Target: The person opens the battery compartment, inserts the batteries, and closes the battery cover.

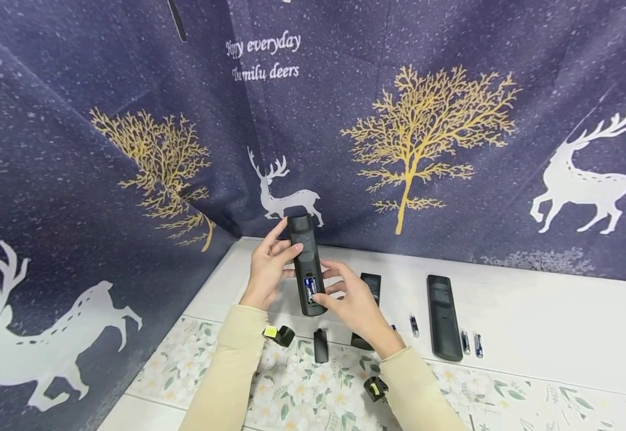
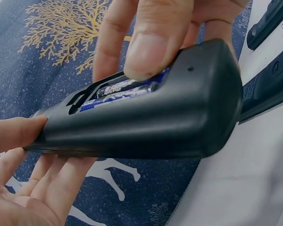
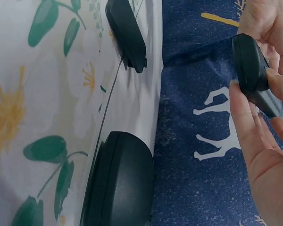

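A black remote control (image 1: pixel 306 257) is held up off the table, its back facing the head camera. Inside its uncovered battery compartment lie two blue-and-silver batteries (image 2: pixel 115 96). My left hand (image 1: pixel 269 269) grips the upper part, thumb on the back and fingers around the far side. At the lower end, my right hand (image 1: pixel 353 299) holds the remote, its thumb (image 2: pixel 148 52) pressing on the batteries while the fingers reach behind. Below, on the table, lies a small black battery cover (image 1: pixel 320 346). In the right wrist view the compartment is hidden.
A second remote (image 1: pixel 371 282) lies partly hidden behind my right forearm. Farther right are a third remote (image 1: pixel 444 317) and loose batteries (image 1: pixel 414 325). The white table (image 1: pixel 534 323) carries a floral cloth (image 1: pixel 313 395) along the front. A printed curtain (image 1: pixel 334 120) hangs behind.
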### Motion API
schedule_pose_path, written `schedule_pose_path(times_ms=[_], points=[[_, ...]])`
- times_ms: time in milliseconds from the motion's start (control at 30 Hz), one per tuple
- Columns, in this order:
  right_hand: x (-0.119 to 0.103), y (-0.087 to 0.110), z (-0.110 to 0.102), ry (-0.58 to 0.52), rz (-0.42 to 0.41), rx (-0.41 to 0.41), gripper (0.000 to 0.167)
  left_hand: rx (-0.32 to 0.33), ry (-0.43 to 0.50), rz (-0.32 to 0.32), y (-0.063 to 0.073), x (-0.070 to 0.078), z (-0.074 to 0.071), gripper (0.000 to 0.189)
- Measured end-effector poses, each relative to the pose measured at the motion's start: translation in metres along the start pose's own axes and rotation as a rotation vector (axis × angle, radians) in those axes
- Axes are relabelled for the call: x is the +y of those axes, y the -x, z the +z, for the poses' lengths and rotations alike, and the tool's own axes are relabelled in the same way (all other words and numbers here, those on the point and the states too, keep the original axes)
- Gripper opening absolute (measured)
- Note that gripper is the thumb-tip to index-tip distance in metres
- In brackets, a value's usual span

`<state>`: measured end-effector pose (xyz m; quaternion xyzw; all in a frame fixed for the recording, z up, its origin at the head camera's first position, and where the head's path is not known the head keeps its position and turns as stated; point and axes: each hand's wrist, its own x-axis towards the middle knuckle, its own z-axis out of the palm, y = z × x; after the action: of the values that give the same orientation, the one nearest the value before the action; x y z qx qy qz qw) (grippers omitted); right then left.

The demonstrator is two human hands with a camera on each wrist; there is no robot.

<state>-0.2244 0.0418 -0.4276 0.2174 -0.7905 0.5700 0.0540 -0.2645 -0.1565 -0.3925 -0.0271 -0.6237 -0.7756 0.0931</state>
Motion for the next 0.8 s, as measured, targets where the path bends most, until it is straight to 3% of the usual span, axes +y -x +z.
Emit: schedule_pose_path(times_ms=[333,600,800], points=[[-0.002,0.000,-0.004,0.059,0.068,-0.072,0.065,0.018,-0.005,-0.002,-0.001,-0.002,-0.005,0.070],[0.000,0.000,-0.006,0.193,0.068,-0.158,0.064,0.032,-0.017,0.003,-0.002,-0.001,-0.009,0.070],[0.005,-0.001,-0.007,0.292,0.062,-0.241,0.051,0.052,-0.053,0.013,-0.003,-0.002,-0.013,0.071]])
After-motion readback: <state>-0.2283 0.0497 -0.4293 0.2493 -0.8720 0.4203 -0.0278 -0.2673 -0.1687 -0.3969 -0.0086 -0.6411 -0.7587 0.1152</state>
